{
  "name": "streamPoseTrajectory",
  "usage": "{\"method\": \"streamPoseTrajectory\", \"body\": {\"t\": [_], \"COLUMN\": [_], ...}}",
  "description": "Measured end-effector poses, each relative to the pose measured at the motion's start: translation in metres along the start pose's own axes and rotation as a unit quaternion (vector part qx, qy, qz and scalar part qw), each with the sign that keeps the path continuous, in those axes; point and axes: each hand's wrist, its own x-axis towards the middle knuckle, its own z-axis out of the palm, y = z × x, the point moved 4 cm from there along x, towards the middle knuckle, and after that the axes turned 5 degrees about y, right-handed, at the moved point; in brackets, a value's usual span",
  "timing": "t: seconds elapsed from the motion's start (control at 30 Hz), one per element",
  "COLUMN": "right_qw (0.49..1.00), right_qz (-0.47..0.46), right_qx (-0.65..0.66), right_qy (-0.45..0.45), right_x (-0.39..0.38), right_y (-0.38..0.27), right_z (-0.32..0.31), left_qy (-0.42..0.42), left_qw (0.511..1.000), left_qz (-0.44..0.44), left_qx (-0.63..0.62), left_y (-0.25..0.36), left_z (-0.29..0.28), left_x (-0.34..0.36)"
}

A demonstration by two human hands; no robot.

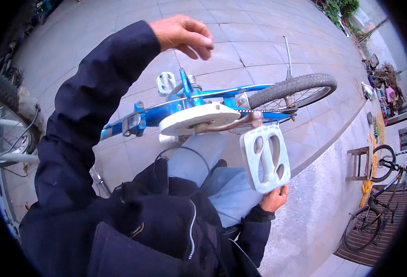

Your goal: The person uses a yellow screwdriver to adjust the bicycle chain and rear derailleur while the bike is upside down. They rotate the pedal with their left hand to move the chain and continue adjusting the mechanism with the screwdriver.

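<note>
My left hand [182,36] is raised over the upright seat tube [183,76] of a blue bicycle frame [155,114], touching nothing I can see. Its fingers are loosely bent, with a gap below the thumb. At the lower edge of a grey pedal [267,159], my right hand [275,198] has its fingers closed on it, partly hidden behind it. The pedal sits on a rusty crank arm [233,124] beside a white chain guard [199,118]. A chain [268,110] runs back to the rear wheel [293,89]. The second pedal [166,82] is on the far side.
A kickstand-like metal rod [288,55] sticks up by the rear wheel. Another bicycle's wheel [12,124] stands at the left. At the right are a wooden stool [359,164] and a dark bicycle [374,207]. Paving tiles [240,32] cover the ground.
</note>
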Motion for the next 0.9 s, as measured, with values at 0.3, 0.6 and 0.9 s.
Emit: {"method": "streamPoseTrajectory", "body": {"t": [0.3,0.6,0.9], "right_qw": [0.991,0.985,0.987], "right_qz": [-0.092,-0.135,-0.154], "right_qx": [-0.089,-0.100,-0.045], "right_qy": [-0.045,0.041,0.000], "right_x": [0.006,0.009,0.001], "right_y": [-0.001,-0.091,-0.144], "right_z": [-0.020,-0.021,0.013], "left_qy": [-0.135,-0.217,-0.249], "left_qw": [0.990,0.956,0.951], "left_qz": [0.026,-0.151,-0.135], "left_qx": [0.026,-0.128,-0.122], "left_y": [-0.038,-0.098,-0.109], "left_z": [0.047,0.106,0.118], "left_x": [0.078,0.092,0.091]}}
